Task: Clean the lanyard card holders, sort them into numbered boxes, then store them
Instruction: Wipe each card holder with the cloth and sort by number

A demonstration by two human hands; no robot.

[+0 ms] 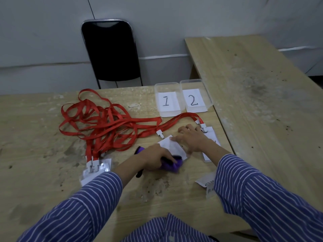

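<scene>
The left hand (153, 158) clenches a purple cloth (170, 165), wiping a card holder (172, 145) that the right hand (191, 138) pins flat, fingers spread; beyond, tangled red lanyards (104, 119) await, and boxes 1 (167, 99) and 2 (195, 96) look empty, so cleaning seems barely begun
</scene>
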